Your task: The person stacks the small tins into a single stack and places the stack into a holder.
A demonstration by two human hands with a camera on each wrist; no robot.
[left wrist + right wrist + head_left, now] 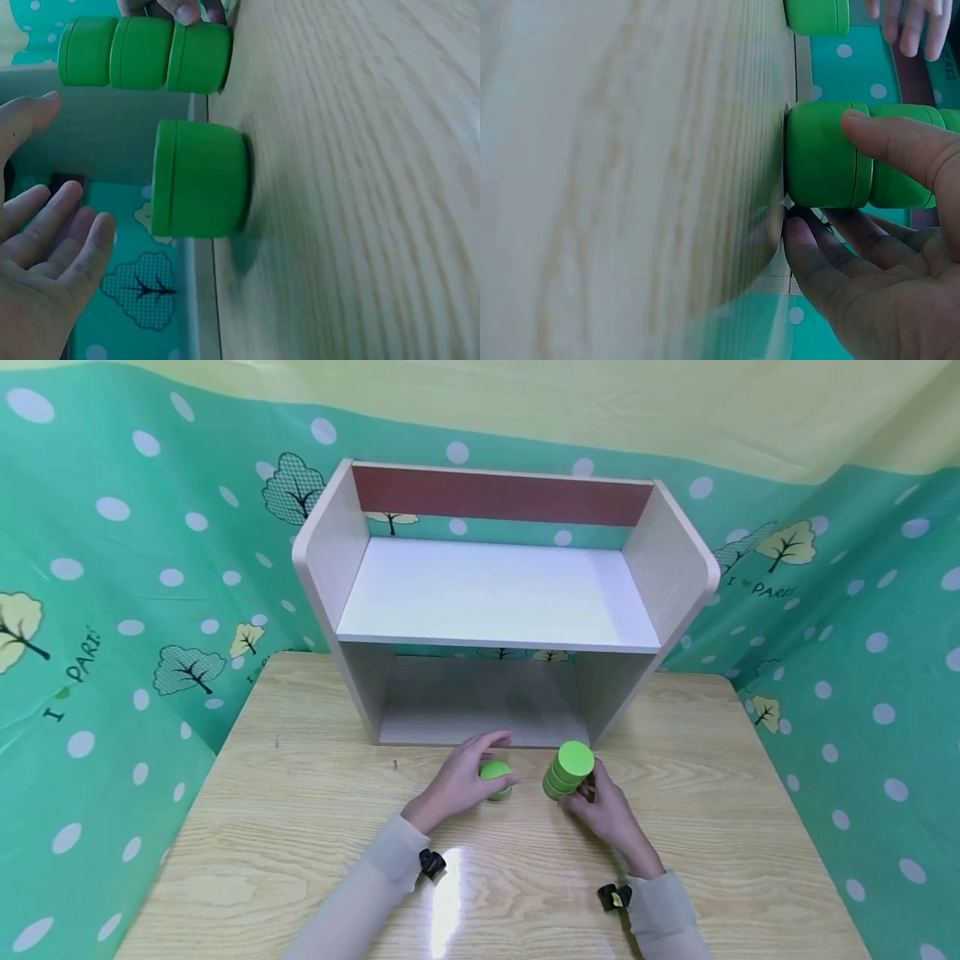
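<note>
A single green lidded jar [201,180] stands upright on the wooden table. My left hand [462,781] is spread around it in the head view; the left wrist view shows a gap between those fingers [90,251] and the jar. To its right, three similar green jars are stacked in one column [570,768], with the bottom jar [821,155] standing on the table. My right hand [609,806] holds that bottom jar from the right, its thumb against the side and its other fingers bent beside it. Part of their contact is hidden.
Right behind the jars stands a pale two-tier shelf [498,593] with upright side panels and a reddish back strip [502,493]. The wooden table [285,827] extends to both sides. Green dotted cloth [112,568] hangs around the back and sides.
</note>
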